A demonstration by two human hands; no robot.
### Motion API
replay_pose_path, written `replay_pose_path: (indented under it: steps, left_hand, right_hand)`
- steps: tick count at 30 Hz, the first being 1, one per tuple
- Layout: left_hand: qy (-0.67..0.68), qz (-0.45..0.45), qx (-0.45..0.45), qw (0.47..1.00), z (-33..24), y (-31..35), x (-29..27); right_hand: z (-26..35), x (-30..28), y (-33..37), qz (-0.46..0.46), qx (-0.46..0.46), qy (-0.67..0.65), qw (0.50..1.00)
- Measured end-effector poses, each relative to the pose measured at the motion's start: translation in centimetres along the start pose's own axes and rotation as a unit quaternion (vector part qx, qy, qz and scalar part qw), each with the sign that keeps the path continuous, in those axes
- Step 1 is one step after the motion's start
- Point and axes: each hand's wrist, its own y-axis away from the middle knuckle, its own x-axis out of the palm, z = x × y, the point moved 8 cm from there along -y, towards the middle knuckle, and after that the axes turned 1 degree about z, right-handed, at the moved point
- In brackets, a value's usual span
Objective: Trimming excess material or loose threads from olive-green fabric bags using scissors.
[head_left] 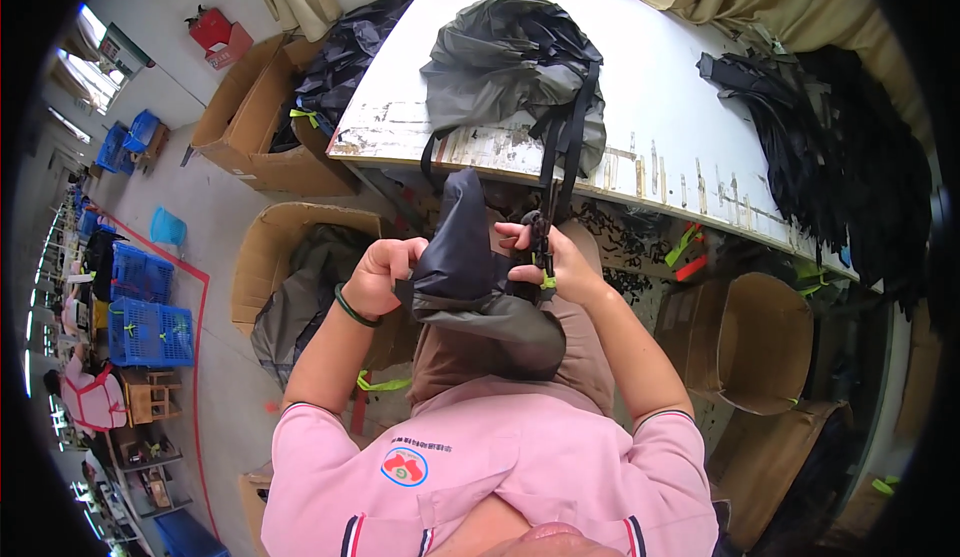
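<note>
One hold I'm confirming: left hand [380, 269] pinching dark pouch [455, 252]; right hand [568, 265] resting half-curled by black cords [540, 235], grip unclear; badge [404, 467], lettering [422, 446] marking pink shirt [580, 447], seven o'clock.

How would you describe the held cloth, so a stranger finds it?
Start at the white table, then go down to the lap. Between left hand and right hand is dark cloth. Unlike the grey heap above, it rises to a narrow tip.

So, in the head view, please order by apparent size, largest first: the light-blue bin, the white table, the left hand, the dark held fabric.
White table
Dark held fabric
Left hand
Light-blue bin
</note>
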Motion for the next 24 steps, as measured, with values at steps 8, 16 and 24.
replay_pose_path:
  steps: [8, 16, 24]
  left_hand:
    - [0.133, -0.096, 0.067, 0.984, -1.8, -1.8, -1.4]
    - [0.104, -0.141, 0.007, 0.985, -3.0, 1.3, -7.0]
    - [-0.473, -0.043, -0.033, 0.880, -8.5, -2.1, -3.0]
  right_hand:
    - [-1.6, 3.3, -1.4, 0.001, 0.003, 0.051, 0.999]
    - [-3.7, 6.1, -3.5, -0.054, -0.060, 0.002, 0.997]
    - [14.2, -5.4, 6.0, -0.125, -0.060, 0.253, 0.957]
